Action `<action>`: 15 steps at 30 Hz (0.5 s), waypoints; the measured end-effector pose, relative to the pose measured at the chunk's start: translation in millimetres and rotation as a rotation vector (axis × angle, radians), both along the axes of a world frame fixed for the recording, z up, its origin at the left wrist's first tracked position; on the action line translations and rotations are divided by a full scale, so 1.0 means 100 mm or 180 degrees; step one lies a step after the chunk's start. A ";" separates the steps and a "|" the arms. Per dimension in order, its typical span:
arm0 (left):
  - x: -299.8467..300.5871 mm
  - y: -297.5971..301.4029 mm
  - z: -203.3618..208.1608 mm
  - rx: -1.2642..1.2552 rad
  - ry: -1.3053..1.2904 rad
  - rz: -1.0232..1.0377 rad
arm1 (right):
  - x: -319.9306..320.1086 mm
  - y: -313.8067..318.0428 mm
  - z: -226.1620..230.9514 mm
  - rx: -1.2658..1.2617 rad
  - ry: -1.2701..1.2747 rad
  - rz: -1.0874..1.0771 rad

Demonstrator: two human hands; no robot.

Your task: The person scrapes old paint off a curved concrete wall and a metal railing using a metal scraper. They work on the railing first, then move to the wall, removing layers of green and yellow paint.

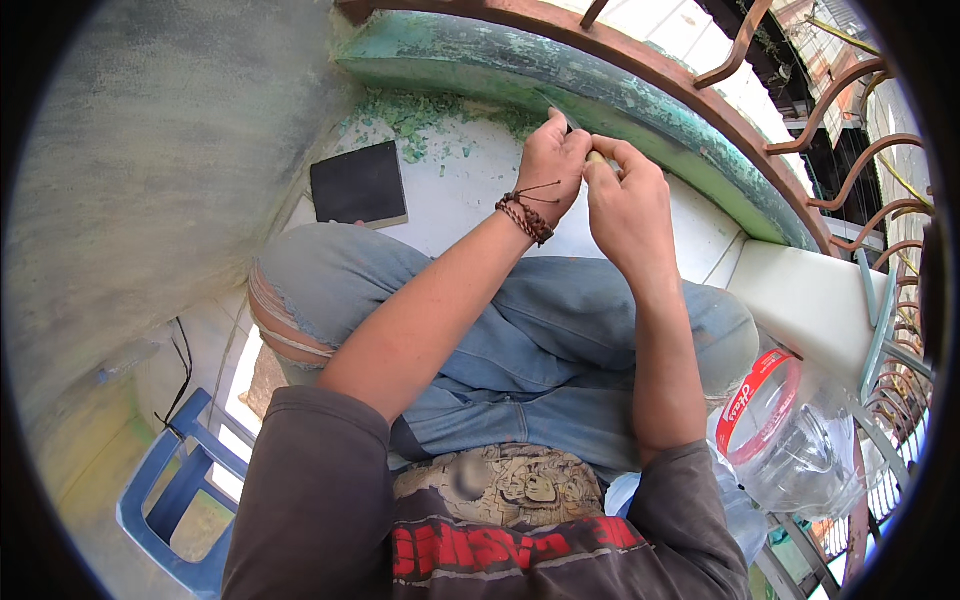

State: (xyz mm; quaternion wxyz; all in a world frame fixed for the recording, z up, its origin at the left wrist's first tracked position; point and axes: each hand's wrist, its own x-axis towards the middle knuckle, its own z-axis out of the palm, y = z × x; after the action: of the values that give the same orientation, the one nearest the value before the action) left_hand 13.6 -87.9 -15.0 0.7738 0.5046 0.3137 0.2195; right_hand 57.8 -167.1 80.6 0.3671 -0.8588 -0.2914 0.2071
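Observation:
Both my hands are closed around a scraper with a pale yellowish handle. Its thin dark blade is mostly hidden by my fingers and points at the inner face of a curved ledge with worn green paint. My left hand, a braided brown bracelet on its wrist, is forward at the blade end, close against the ledge. Behind it, my right hand grips the handle. Green paint flakes lie scattered along the foot of the ledge, left of my hands.
A flat black block lies on the white tiled surface beside my left knee. Brown metal railings rise beyond the ledge. A clear plastic jar with a red band stands at right; a blue plastic chair is lower left, near the grey wall.

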 end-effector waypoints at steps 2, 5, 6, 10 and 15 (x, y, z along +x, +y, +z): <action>0.06 0.07 -0.03 0.0044 -0.0184 0.0117 | 0.05 0.06 0.16 -0.0338 0.0389 -0.0116; 0.05 0.04 -0.12 -0.0045 -0.0047 0.0157 | 0.01 -0.03 -0.04 -0.0064 0.0126 0.0012; 0.08 0.05 -0.12 -0.0045 -0.0115 0.0169 | -0.01 -0.02 -0.05 0.0080 -0.0053 0.0060; 0.05 0.05 -0.18 0.0033 -0.0048 0.0126 | 0.06 0.08 0.01 -0.0325 0.0351 -0.0047; 0.06 0.05 -0.16 0.0105 -0.0075 0.0193 | 0.01 0.05 -0.05 -0.0160 0.0106 -0.0030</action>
State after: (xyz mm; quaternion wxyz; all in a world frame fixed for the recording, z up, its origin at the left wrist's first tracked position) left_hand 20.0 -83.0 -30.8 0.7621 0.5049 0.3161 0.2539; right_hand 58.8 -162.2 75.8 0.3511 -0.8655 -0.2760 0.2269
